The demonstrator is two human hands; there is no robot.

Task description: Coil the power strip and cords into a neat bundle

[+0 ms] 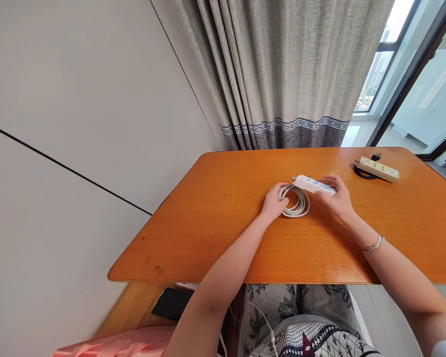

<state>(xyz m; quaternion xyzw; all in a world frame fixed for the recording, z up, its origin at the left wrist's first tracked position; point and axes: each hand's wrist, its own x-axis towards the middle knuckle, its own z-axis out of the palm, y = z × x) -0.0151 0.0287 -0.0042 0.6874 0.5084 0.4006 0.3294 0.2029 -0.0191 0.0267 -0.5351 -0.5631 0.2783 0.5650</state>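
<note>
**A:** Grip state at that frame?

**B:** Right hand (338,196) was closed around the right end of the white power strip (314,185), fingers wrapped over its top. Left hand (275,201) had its fingers curled onto the left side of the cord (296,202), closed on the loops as far as it showed. The thumb was hidden.

**A:** Where did the strip sit?

**B:** Middle of the table (223,223), slightly toward the far edge. It lay across the back rim of the coil, touching it. I couldn't tell if its body rested on the wood or hovered just above.

**A:** Cord state?

**B:** Wound in a flat ring of several turns, lying on the table between both hands. My read is that the left hand sat on it so the turns didn't spring apart, while the right steadied the strip end.

**A:** Anything nearby?

**B:** A beige strip (379,169) lay at the far right of the table, well apart. Its black cable (361,174) was bunched beside it and the plug (376,156) sat just behind. It looked parked out of reach, and neither hand was near it.

**A:** Beyond that?

**B:** There was a bracelet (372,244) on the right wrist. A grey curtain (282,74) hung behind the table, with a window (379,74) to its right. A dark phone (171,302) sat on a ledge under the table's near-left corner.
</note>
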